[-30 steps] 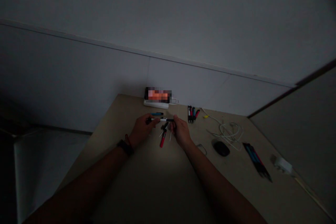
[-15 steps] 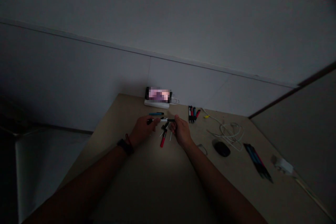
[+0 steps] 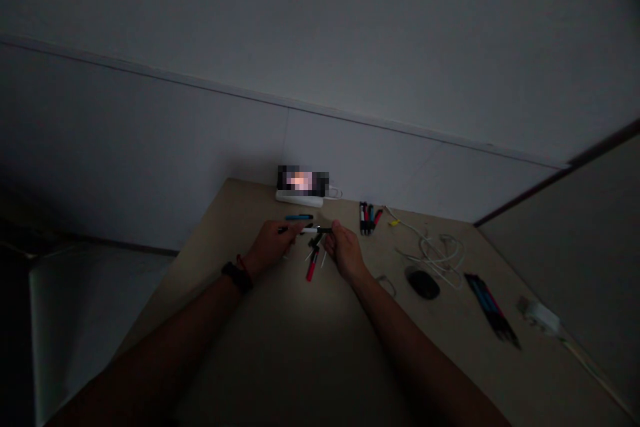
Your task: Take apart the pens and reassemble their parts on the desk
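On the desk (image 3: 300, 353), nearest, lay a red pen (image 3: 311, 270). Past it, left hand (image 3: 271, 240) pinched one end of a white-and-black pen (image 3: 311, 230), right hand (image 3: 347, 251) pinched the other; long axis ran crosswise, left to right, between both grips, neither hand nearer. Exact fingertip contact: too dim to tell. Beyond lay a blue pen (image 3: 299, 217), roughly parallel, then a white block (image 3: 299, 199).
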Available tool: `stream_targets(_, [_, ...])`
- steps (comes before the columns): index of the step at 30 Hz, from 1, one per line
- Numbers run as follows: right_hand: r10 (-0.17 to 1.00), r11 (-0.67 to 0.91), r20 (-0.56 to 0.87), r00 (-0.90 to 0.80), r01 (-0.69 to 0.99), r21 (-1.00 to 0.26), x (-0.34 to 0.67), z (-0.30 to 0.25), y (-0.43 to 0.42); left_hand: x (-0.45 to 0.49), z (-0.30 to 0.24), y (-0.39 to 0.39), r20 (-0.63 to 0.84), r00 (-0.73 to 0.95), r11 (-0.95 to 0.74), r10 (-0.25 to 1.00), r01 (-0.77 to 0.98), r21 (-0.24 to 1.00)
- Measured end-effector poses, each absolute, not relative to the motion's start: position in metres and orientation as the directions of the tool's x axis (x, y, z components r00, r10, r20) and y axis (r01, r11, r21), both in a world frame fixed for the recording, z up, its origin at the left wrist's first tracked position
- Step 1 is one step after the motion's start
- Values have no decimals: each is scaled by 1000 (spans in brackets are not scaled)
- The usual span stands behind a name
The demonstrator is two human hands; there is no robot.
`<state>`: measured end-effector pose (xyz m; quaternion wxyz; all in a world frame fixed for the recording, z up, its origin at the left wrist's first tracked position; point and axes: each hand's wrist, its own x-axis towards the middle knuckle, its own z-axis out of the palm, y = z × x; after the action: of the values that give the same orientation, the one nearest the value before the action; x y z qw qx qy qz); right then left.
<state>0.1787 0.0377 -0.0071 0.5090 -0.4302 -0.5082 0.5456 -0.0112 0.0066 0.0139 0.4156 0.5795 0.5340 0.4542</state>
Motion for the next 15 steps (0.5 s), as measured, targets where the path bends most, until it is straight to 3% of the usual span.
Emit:
stream_targets(7, [987,100,112,-112,-112,-989,179,-11,39,-10,13,7,59,-3,-57,998,204,977])
stream_targets(15, [987,77,93,-131,-118,-990,179,-13,41,-9,16,7,103,-50,-97,993,107,990])
